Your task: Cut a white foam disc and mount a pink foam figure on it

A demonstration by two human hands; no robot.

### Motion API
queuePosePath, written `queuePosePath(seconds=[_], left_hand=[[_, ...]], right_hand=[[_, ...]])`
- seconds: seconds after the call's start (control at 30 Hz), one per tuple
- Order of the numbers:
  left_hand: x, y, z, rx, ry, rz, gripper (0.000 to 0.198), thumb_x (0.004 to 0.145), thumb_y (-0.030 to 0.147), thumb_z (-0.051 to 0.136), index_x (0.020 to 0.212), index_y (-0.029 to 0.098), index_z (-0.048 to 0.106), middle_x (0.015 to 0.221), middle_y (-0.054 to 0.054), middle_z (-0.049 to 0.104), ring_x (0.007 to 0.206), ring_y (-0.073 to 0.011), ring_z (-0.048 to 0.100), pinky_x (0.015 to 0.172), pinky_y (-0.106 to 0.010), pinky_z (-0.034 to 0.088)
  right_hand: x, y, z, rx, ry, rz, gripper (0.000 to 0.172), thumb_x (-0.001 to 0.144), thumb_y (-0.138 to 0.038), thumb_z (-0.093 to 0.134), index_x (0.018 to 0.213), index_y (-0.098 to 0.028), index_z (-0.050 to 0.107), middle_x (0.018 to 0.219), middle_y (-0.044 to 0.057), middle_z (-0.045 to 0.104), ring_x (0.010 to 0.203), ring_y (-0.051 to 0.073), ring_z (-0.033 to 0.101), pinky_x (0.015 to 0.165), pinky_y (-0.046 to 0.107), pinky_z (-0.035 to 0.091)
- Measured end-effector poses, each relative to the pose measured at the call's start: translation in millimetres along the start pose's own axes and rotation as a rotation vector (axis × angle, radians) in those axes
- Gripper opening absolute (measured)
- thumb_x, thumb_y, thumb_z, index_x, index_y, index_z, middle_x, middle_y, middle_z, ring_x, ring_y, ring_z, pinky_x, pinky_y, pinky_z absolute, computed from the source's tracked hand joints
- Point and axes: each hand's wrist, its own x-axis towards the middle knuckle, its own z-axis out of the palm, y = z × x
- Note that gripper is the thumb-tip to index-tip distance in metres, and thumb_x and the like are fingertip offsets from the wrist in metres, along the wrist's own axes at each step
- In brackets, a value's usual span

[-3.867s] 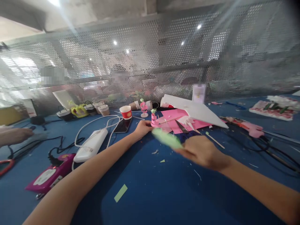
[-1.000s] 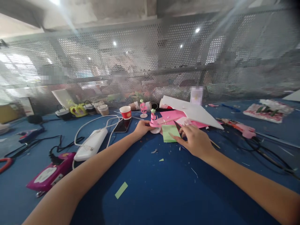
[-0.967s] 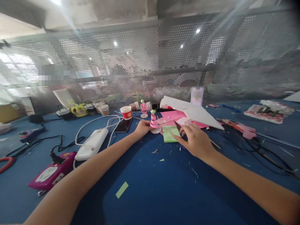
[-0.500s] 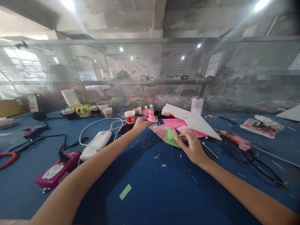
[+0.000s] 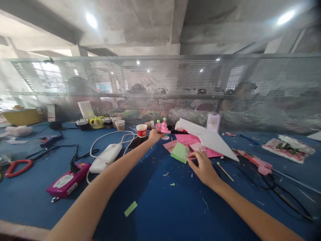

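My left hand [image 5: 154, 135] is closed on the base of a small pink tiered model [image 5: 164, 127], which has a pale green star on top. Beside the stack of pink paper [image 5: 185, 139], my right hand [image 5: 200, 163] has its fingers bent around a dark, thin tool, perhaps scissors, mostly covered by the fingers. Green paper [image 5: 180, 152] lies on the pink sheets, just left of that hand. A large white sheet [image 5: 210, 137] slants over the pink paper.
A red paper cup [image 5: 141, 131] and white power strip [image 5: 106, 158] stand left of centre, with a magenta box [image 5: 67, 180] nearer. Rightward lie a stick [image 5: 225, 172], a pink glue gun [image 5: 262, 165] and its cable. A perforated screen [image 5: 160, 90] runs behind.
The green paper now lies flatter on the pink sheets and away from my right hand's fingers. The camera view has shifted, with the scene lower in the picture. My left hand keeps hold of the pink model.
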Motion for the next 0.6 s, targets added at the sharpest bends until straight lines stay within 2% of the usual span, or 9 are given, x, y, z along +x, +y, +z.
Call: queuePosePath(seconds=[0.13,0.27,0.43,0.6], left_hand=[[11.4,-0.1,19.4,0.148,0.022,0.016,0.007,0.059,0.013,0.074,0.064,0.015,0.071,0.071,-0.006,0.070,0.085,-0.0243,0.065,0.075,-0.029,0.045],[16.5,-4.8,31.8,0.214,0.045,0.006,0.006,0.064,0.013,0.070,0.070,0.015,0.072,0.075,-0.008,0.071,0.088,-0.0240,0.064,0.079,-0.029,0.044],[24.9,-10.9,42.8,0.216,0.091,-0.010,0.010,0.067,0.016,0.069,0.077,0.016,0.072,0.079,-0.007,0.071,0.090,-0.0222,0.063,0.082,-0.030,0.044],[35.6,-10.5,52.7,0.151,0.089,-0.006,0.011,0.066,0.018,0.070,0.075,0.013,0.072,0.073,-0.007,0.070,0.082,-0.0232,0.063,0.076,-0.031,0.045]], right_hand=[[-0.1,0.0,-1.5,0.004,-0.048,-0.011,0.012,0.089,-0.031,0.048,0.083,-0.021,0.049,0.083,0.006,0.055,0.085,0.022,0.051,0.077,0.038,0.043],[0.4,0.2,-2.2,0.010,-0.075,-0.025,0.013,0.090,-0.031,0.047,0.081,-0.021,0.048,0.083,0.006,0.054,0.085,0.022,0.051,0.078,0.038,0.043],[1.6,0.2,-2.3,0.016,-0.066,-0.031,0.014,0.089,-0.031,0.047,0.079,-0.022,0.049,0.080,0.005,0.055,0.082,0.021,0.052,0.081,0.040,0.043],[2.8,0.3,-3.4,0.019,-0.094,-0.034,0.013,0.089,-0.030,0.047,0.079,-0.022,0.048,0.081,0.005,0.056,0.082,0.021,0.053,0.081,0.041,0.043]])
